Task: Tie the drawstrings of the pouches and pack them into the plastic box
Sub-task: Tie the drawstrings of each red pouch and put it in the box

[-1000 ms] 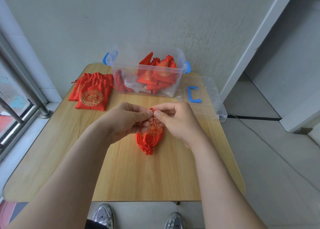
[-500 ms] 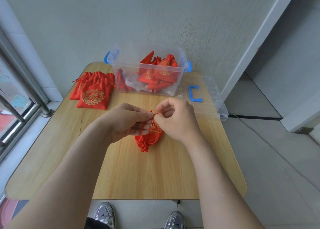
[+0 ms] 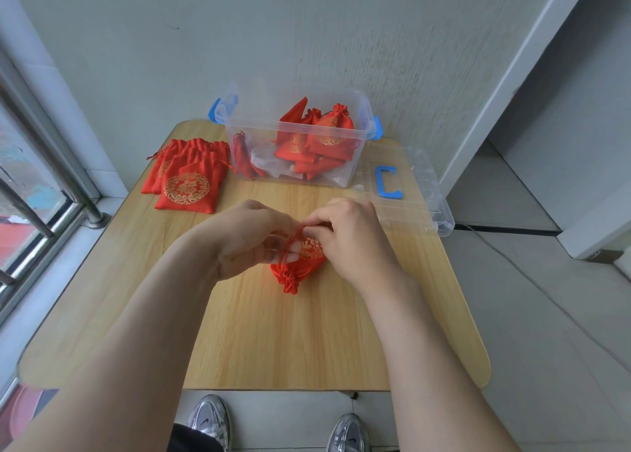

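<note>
Red pouch (image 3: pixel 297 271) partly behind right hand (image 3: pixel 351 238)

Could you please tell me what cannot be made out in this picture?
Head view: whether the drawstring is knotted; the left hand and right hand pinching it cover that spot.
Head view: the far end of the pouch, under both hands.
Head view: the count of pouches in the plastic box; they overlap.
Head view: the flat stack's count; its top pouch covers the rest.

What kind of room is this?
Probably a corner of a home or small workroom: a small wooden table against a plain wall, a barred window beside it, tiled floor.
</note>
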Motion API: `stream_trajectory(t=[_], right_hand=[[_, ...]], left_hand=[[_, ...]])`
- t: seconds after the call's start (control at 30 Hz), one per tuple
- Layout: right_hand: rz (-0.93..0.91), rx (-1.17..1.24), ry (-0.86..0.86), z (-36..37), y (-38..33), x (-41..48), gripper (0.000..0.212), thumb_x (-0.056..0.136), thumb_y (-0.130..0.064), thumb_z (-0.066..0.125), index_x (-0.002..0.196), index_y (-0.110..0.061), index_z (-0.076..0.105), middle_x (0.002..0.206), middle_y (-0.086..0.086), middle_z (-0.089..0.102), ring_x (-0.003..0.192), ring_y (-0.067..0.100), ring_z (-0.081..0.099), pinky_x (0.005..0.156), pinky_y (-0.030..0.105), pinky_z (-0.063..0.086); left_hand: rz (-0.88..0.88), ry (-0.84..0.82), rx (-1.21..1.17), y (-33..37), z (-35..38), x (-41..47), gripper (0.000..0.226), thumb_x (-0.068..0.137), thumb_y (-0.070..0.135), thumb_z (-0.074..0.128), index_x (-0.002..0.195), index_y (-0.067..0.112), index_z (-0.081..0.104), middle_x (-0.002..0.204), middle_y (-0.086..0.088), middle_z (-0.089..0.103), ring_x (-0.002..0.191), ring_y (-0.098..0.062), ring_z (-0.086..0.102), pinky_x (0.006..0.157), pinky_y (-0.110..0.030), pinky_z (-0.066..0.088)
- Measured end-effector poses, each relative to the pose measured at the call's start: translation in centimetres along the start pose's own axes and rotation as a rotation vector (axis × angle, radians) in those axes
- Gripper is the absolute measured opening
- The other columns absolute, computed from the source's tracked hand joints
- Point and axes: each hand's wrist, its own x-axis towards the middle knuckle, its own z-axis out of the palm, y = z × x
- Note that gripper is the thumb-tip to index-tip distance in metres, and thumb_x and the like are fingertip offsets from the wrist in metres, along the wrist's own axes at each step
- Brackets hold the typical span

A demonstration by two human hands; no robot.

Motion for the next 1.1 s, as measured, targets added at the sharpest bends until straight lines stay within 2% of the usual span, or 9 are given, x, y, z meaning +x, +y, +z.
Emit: stream_trajectory(t=[0.13, 0.23, 0.33, 0.4, 0.53, 0.63, 0.83, 0.97, 1.1], right_hand=[[0.065, -0.048, 0.008, 0.0, 0.0, 0.0, 0.01, 0.093, -0.015, 0.078, 0.094, -0.022, 0.085, 0.083, -0.003, 0.067, 0.084, 0.019, 0.065, 0.077, 0.035, 0.054], [0.194, 0.024, -0.032, 0.0, 0.1, 0.2, 0.008, 0.095, -0.019, 0.078, 0.09, -0.021, 0.083, 0.083, -0.003, 0.073, 0.083, 0.016, 0.068, 0.075, 0.033, 0.056], [0.341, 0.152, -0.118, -0.5, 0.1, 0.3, 0.009, 0.096, -0.021, 0.078, 0.09, -0.021, 0.083, 0.073, -0.009, 0.071, 0.069, 0.003, 0.065, 0.063, 0.019, 0.048], [0.433, 0.289, -0.183, -0.8, -0.1, 0.2, 0.009, 0.097, -0.023, 0.077, 0.09, -0.021, 0.083, 0.068, -0.011, 0.067, 0.063, 0.001, 0.061, 0.065, 0.018, 0.048], [0.595, 0.506, -0.206, -1.1, -0.4, 0.0, 0.009, 0.098, -0.024, 0.078, 0.09, -0.021, 0.08, 0.079, -0.001, 0.074, 0.062, 0.003, 0.061, 0.069, 0.021, 0.05], [0.662, 0.547, -0.174, -1.0, -0.4, 0.1, 0.008, 0.096, -0.022, 0.079, 0.091, -0.017, 0.079, 0.079, 0.002, 0.074, 0.063, 0.006, 0.061, 0.071, 0.026, 0.049], [0.675, 0.548, -0.132, -1.2, -0.3, 0.0, 0.008, 0.097, -0.017, 0.077, 0.09, -0.02, 0.079, 0.068, -0.007, 0.071, 0.053, -0.001, 0.059, 0.055, 0.015, 0.046], [0.674, 0.588, -0.11, -1.1, -0.2, 0.0, 0.004, 0.095, -0.019, 0.08, 0.091, -0.02, 0.079, 0.072, -0.007, 0.073, 0.054, -0.001, 0.061, 0.053, 0.014, 0.047], [0.714, 0.775, -0.114, -1.2, -0.1, 0.1, 0.011, 0.092, -0.017, 0.083, 0.1, -0.01, 0.081, 0.068, -0.004, 0.071, 0.056, 0.005, 0.06, 0.059, 0.022, 0.05]], left_hand=[[0.064, 0.026, 0.048, 0.1, 0.3, -0.3, 0.035, 0.085, -0.012, 0.07, 0.118, -0.002, 0.073, 0.1, -0.019, 0.069, 0.083, -0.026, 0.068, 0.079, -0.033, 0.064], [0.146, 0.212, 0.305, -0.2, 0.4, -0.6, 0.041, 0.076, -0.013, 0.081, 0.109, 0.008, 0.072, 0.116, -0.009, 0.069, 0.081, -0.025, 0.07, 0.079, -0.036, 0.064], [0.236, 0.379, 0.477, -0.7, 0.2, -0.2, 0.021, 0.075, 0.002, 0.089, 0.085, 0.012, 0.073, 0.105, -0.007, 0.076, 0.08, -0.025, 0.074, 0.083, -0.044, 0.063], [0.273, 0.421, 0.522, -0.8, 0.3, 0.0, 0.015, 0.077, 0.008, 0.089, 0.074, 0.017, 0.077, 0.089, -0.003, 0.08, 0.085, -0.025, 0.077, 0.085, -0.046, 0.065], [0.284, 0.367, 0.563, -0.5, 1.0, -0.3, 0.017, 0.084, 0.009, 0.081, 0.074, 0.022, 0.083, 0.075, -0.001, 0.079, 0.08, -0.023, 0.075, 0.078, -0.04, 0.063], [0.241, 0.282, 0.547, -0.2, 1.4, -0.3, 0.018, 0.088, 0.011, 0.071, 0.077, 0.016, 0.084, 0.08, -0.006, 0.08, 0.088, -0.028, 0.077, 0.088, -0.048, 0.064], [0.246, 0.14, 0.445, 0.0, 1.4, -0.6, 0.024, 0.089, 0.035, 0.084, 0.091, 0.011, 0.086, 0.091, -0.006, 0.082, 0.096, -0.028, 0.078, 0.094, -0.043, 0.063], [0.26, 0.149, 0.413, -0.1, 1.2, -0.6, 0.018, 0.089, 0.026, 0.083, 0.094, 0.008, 0.085, 0.09, -0.008, 0.082, 0.092, -0.025, 0.079, 0.093, -0.04, 0.064], [0.287, 0.191, 0.425, 0.0, 1.0, -0.8, 0.012, 0.092, 0.022, 0.082, 0.091, 0.01, 0.084, 0.088, -0.007, 0.082, 0.091, -0.025, 0.079, 0.093, -0.042, 0.064]])
